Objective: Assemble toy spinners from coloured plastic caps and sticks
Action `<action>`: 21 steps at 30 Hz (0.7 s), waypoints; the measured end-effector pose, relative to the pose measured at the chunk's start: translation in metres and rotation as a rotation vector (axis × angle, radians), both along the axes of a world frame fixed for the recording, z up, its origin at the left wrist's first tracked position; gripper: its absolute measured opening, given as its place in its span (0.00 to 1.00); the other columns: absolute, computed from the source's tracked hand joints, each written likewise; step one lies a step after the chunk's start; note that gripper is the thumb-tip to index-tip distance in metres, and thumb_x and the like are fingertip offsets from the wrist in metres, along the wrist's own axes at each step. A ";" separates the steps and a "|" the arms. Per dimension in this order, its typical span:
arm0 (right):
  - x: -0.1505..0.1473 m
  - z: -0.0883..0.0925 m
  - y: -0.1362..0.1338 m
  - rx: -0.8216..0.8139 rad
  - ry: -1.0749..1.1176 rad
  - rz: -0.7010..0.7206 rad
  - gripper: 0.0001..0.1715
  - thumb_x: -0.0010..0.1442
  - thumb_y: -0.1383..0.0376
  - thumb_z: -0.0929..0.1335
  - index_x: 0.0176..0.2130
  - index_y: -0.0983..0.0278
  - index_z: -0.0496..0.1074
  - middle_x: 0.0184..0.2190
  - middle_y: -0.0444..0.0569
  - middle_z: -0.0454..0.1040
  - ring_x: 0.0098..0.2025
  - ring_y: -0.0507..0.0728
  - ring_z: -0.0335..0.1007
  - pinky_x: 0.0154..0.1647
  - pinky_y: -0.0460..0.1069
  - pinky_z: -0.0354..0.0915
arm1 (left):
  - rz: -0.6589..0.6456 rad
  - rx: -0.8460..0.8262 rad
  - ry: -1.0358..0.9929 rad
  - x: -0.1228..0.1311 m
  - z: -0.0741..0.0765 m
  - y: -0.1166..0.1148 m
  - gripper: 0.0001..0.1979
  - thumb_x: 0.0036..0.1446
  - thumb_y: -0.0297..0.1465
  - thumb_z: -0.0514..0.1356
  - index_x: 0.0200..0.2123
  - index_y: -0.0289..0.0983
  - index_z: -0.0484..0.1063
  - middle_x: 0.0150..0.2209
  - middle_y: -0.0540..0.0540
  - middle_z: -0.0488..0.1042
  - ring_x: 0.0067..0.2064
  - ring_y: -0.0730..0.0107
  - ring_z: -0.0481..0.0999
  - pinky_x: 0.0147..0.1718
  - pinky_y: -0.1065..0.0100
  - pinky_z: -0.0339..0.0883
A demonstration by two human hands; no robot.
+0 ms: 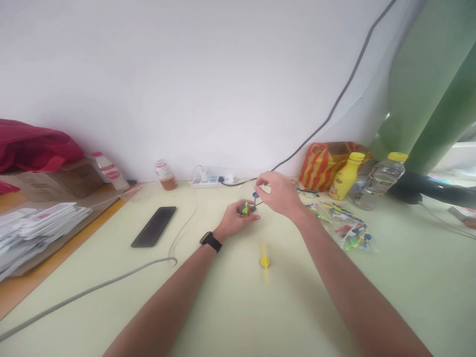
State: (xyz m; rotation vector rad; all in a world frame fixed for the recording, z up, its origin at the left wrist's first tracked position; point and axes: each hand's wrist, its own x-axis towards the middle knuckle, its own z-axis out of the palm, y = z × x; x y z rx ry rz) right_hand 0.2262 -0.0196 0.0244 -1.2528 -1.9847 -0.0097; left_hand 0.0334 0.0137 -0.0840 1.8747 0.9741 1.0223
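Green plastic piece [246, 210] sits in the left grip [237, 218], whose fingers curl in around it while the thumb stretches out to the right below. Right beside it, the right grip [280, 193] hangs a little higher, thumb and forefinger bent toward each other at the top of a blue plastic piece [255, 195]; blur makes it impossible to tell whether those fingertips have closed on it. A dark watch [210, 241] circles the left wrist. Nearer the person, a yellow plastic piece [265, 262] lies alone on the desk [297, 307]. To the right is a clear bag of coloured pieces [351, 229], with eyeglasses [308, 192] behind it, then a striped bag [316, 166], a yellow bottle [345, 178] and a clear bottle with a yellow cap [383, 181]. Behind the hands, a power strip [210, 181] stands near the wall [223, 89]. Leftward lie a black phone [153, 227], a bottle of reddish-brown drink [165, 176] and, farther off, a stack of white items [40, 225].
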 end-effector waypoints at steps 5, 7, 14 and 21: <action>0.006 0.000 0.004 0.151 0.021 -0.103 0.05 0.64 0.68 0.67 0.34 0.61 0.73 0.39 0.48 0.76 0.44 0.59 0.69 0.40 0.52 0.60 | -0.004 0.020 0.037 0.000 -0.002 0.001 0.28 0.51 0.45 0.72 0.52 0.38 0.77 0.38 0.45 0.81 0.41 0.61 0.80 0.42 0.63 0.74; 0.007 -0.002 0.005 0.154 -0.027 -0.097 0.06 0.63 0.68 0.68 0.33 0.61 0.74 0.41 0.49 0.75 0.46 0.60 0.68 0.41 0.53 0.60 | -0.009 0.020 0.041 0.000 -0.002 0.002 0.28 0.52 0.45 0.72 0.53 0.38 0.77 0.38 0.45 0.81 0.42 0.60 0.80 0.43 0.63 0.74; 0.009 -0.008 0.006 0.013 -0.135 -0.034 0.09 0.63 0.66 0.69 0.30 0.60 0.76 0.45 0.50 0.75 0.48 0.62 0.67 0.45 0.56 0.61 | -0.046 -0.003 0.027 0.000 -0.003 0.002 0.27 0.52 0.43 0.72 0.53 0.38 0.76 0.38 0.45 0.80 0.42 0.61 0.79 0.42 0.64 0.73; 0.006 -0.002 0.000 0.062 -0.056 0.045 0.16 0.69 0.59 0.67 0.30 0.61 0.75 0.45 0.51 0.74 0.50 0.62 0.66 0.50 0.57 0.62 | -0.096 0.025 0.077 0.001 -0.002 0.002 0.19 0.53 0.41 0.71 0.43 0.36 0.77 0.34 0.48 0.75 0.35 0.68 0.73 0.36 0.68 0.68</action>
